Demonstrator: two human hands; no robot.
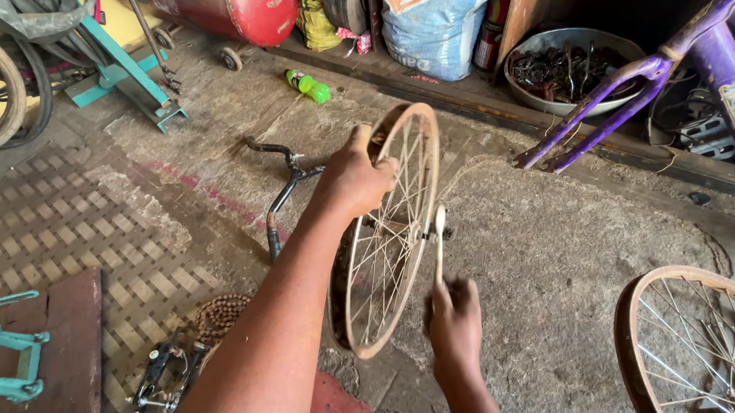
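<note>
Rusty spoked bicycle wheel rim [387, 233], no tyre, stands upright on edge on the concrete floor [549, 266], centre of view, just beyond the person.

Left hand [356, 177]: fingers clenched over the top of the rim, steadying it.

Right hand [455, 320]: closed round the lower end of a slim silver wrench [439, 244]; its head sits at the hub axle [427, 233] on the wheel's right side.

Judgement: to turn well, the wrench head should seat squarely on the axle nut, the left hand holding the rim hard against rotation; any slack and the tool could slip into the spokes.

Surroundings: a black bent handlebar [289, 186] lies left of the wheel; a rusty coiled chain [219, 316] near left. A second spoked rim [699, 358] lies near right, well apart. Far right, a purple bicycle fork [608, 102]; behind it a metal basin of dark parts [572, 70]. Far centre, a green plastic bottle [308, 85].
</note>
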